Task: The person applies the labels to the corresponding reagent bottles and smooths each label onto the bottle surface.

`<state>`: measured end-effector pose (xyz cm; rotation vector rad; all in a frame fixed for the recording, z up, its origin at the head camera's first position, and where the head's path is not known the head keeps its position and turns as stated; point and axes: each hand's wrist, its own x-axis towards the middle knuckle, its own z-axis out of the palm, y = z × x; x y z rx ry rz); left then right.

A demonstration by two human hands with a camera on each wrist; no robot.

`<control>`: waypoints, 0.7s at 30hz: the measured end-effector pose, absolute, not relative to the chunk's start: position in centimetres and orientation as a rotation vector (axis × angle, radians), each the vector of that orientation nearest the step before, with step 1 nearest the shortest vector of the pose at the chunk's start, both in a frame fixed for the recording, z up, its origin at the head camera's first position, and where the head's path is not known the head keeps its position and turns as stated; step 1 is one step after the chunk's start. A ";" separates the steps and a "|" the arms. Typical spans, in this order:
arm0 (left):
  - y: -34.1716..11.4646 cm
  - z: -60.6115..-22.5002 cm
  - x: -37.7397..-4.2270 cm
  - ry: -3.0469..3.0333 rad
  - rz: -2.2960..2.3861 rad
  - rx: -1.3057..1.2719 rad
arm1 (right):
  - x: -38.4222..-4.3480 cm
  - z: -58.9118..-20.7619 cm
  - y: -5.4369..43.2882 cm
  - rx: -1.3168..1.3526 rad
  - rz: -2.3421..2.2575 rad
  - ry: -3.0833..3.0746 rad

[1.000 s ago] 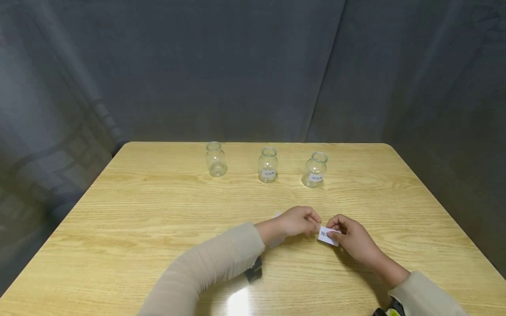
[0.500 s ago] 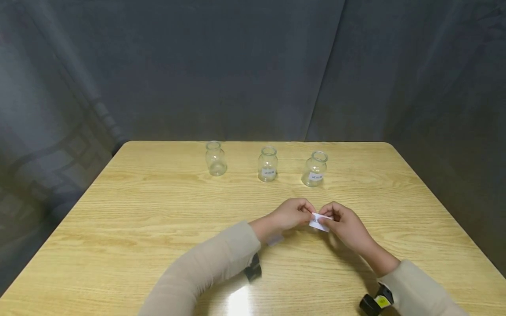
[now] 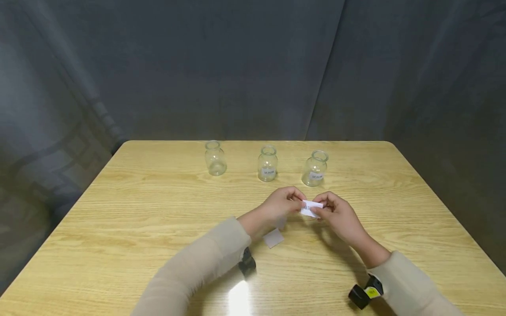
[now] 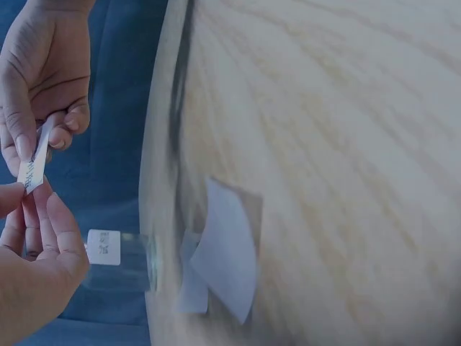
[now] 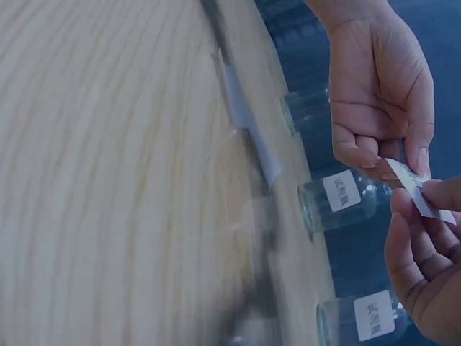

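Note:
A small white printed label [image 3: 310, 209] is held above the table between two hands. My left hand [image 3: 281, 204] pinches its left end between thumb and fingertips. At its right end, the thumb and fingers of my right hand [image 3: 343, 220] grip it. Both wrist views show the label stretched between the fingertips, its dark print partly covered by a thumb. Beyond the hands stand three open glass jars: a left jar [image 3: 215, 160] without a visible label, then a middle jar [image 3: 267, 161] and a right jar [image 3: 315, 166], each bearing a white label.
Two pale paper pieces lie near my left wrist: a front piece [image 3: 273, 238] and a back piece [image 3: 281, 223], partly hidden by the hand. They rest on the wooden table [image 3: 138, 210]. A dark curtain [image 3: 221, 70] hangs behind the far edge.
Both hands have moved up and left with the label, toward the jars. The left fingers, apart from the label at first, now pinch it too. More of the paper pieces shows.

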<state>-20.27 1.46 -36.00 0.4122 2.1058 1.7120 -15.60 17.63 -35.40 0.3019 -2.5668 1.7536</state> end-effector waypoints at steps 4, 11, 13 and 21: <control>0.9 -35.5 -20.4 2.099 1.741 0.417 | -16.0 -35.2 17.1 0.329 1.831 -2.519; -0.2 -34.9 -20.6 2.036 1.804 0.404 | -16.6 -35.0 16.4 0.347 1.858 -2.451; -0.6 -34.7 -20.6 2.011 1.822 0.409 | -16.8 -35.0 16.2 0.360 1.861 -2.431; -1.9 -34.5 -20.8 1.927 1.867 0.440 | -17.2 -34.7 15.8 0.464 1.904 -2.379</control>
